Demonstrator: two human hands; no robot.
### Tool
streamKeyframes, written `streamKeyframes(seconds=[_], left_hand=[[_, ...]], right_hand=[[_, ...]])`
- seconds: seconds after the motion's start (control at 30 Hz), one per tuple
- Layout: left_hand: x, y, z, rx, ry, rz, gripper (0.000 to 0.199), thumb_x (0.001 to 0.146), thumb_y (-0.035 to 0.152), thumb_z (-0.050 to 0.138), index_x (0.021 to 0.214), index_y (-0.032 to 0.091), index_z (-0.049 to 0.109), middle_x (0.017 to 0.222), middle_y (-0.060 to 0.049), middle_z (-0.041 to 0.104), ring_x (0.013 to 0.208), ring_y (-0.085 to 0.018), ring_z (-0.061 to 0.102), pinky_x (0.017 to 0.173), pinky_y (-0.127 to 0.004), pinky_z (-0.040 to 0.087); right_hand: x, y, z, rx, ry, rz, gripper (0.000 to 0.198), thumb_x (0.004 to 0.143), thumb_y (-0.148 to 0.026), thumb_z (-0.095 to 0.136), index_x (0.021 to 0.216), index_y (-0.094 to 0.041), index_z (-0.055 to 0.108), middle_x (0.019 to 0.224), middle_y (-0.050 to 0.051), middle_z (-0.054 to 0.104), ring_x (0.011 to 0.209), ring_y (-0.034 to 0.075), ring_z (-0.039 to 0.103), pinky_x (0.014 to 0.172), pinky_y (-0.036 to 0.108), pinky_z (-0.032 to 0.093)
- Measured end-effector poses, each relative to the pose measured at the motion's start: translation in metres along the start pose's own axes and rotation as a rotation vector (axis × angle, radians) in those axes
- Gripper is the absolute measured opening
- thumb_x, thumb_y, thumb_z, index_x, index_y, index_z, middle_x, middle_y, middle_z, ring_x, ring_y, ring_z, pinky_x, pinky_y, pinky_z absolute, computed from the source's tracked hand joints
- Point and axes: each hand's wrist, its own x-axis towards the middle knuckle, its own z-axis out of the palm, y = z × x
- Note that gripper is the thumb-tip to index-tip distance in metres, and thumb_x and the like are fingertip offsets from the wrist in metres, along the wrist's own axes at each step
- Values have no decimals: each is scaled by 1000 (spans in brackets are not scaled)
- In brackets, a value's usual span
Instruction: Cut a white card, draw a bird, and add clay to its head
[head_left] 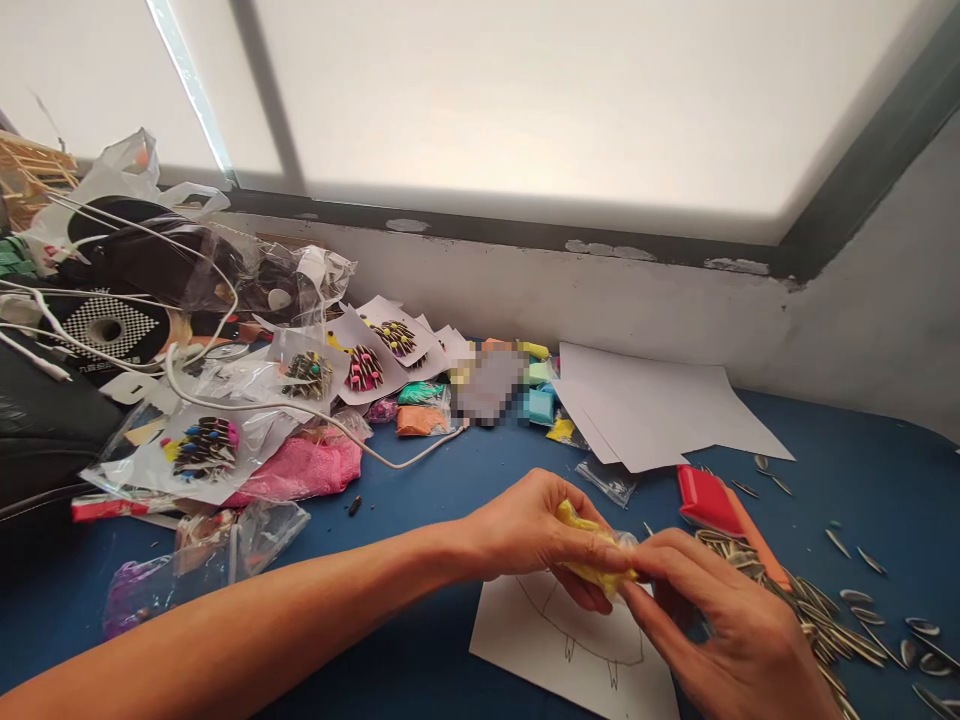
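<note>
My left hand [544, 535] grips a lump of yellow modelling clay [592, 560], with fingers closed around it. Clear plastic wrap clings to the clay's right side, where my right hand [731, 600] pinches it between thumb and fingers. Both hands meet above a sheet of white paper [517, 645]. A pencil-like line drawing shows on that sheet: a rounded body with small legs; its upper part is hidden under my hands.
Sunflower seeds [840, 630] lie scattered at right, beside a red clay packet [709, 500]. Blank white sheets [660, 405] rest by the wall. Seed-covered paper crafts [206, 450], a pink cloth [307, 470], a white cable [337, 420] and plastic bags crowd the left.
</note>
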Motion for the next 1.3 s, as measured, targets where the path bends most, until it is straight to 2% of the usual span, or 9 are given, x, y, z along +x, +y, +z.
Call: streamKeyframes(seconds=[0.17, 0.33, 0.43, 0.5, 0.6, 0.77, 0.97, 1.17, 1.3], left_hand=[[1, 0, -2, -35, -71, -8, 55, 50, 50, 91, 82, 10, 69, 72, -4, 71, 63, -15, 69, 84, -38, 56], [1, -1, -3, -66, -15, 25, 52, 51, 45, 92, 81, 9, 71, 72, -5, 71, 64, -15, 68, 81, -36, 57], [1, -1, -5, -78, -9, 58, 47, 55, 40, 91, 85, 9, 73, 74, -6, 72, 69, -15, 69, 84, -35, 56], [2, -3, -6, -85, -23, 59, 46, 56, 40, 91, 85, 8, 73, 75, -5, 72, 68, -15, 69, 84, -34, 56], [3, -7, -4, -92, -22, 41, 49, 52, 42, 92, 83, 9, 72, 74, -5, 71, 65, -15, 68, 82, -36, 57], [2, -5, 1, -94, 23, 33, 53, 46, 45, 93, 79, 10, 70, 71, -4, 71, 63, -15, 68, 84, -39, 56], [2, -3, 2, -126, 18, 98, 50, 48, 40, 94, 81, 10, 71, 73, -4, 72, 67, -15, 69, 83, -36, 57], [2, -5, 2, -127, 54, 89, 53, 46, 41, 94, 81, 9, 70, 70, -4, 70, 64, -14, 67, 81, -35, 56], [0, -4, 5, -92, 69, 98, 54, 46, 42, 94, 79, 8, 68, 66, -4, 69, 61, -14, 66, 74, -33, 55]], right_hand=[[0, -4, 0, 29, 26, 20, 14, 90, -25, 60, 95, -29, 72, 74, 0, 68, 57, 12, 63, 53, 21, 51], [-2, 1, 1, 62, 74, 35, 17, 88, -28, 66, 103, -30, 73, 87, 1, 72, 73, 14, 70, 65, 21, 56], [-3, 2, 1, 76, 72, 116, 19, 91, -36, 62, 102, -28, 75, 93, 4, 73, 75, 16, 70, 64, 23, 56], [-2, 2, 1, 76, 37, 134, 20, 92, -39, 60, 98, -28, 75, 90, 5, 72, 73, 17, 69, 63, 24, 56], [-2, 0, 2, 71, 13, 89, 18, 92, -39, 60, 95, -28, 75, 84, 4, 72, 69, 16, 68, 61, 23, 55], [-3, -1, 3, 27, 79, 17, 13, 90, -29, 62, 97, -28, 73, 81, 2, 71, 64, 14, 67, 59, 22, 54], [-5, -2, -2, -43, 173, -65, 26, 86, -17, 65, 106, -31, 70, 83, -1, 72, 61, 12, 66, 60, 21, 54], [-4, -2, 3, 61, 95, 51, 13, 88, -23, 63, 93, -28, 73, 80, 1, 72, 64, 14, 67, 58, 22, 54], [-2, -3, 3, 108, 37, 153, 13, 89, -31, 62, 87, -27, 75, 78, 0, 71, 70, 16, 70, 61, 21, 54]])
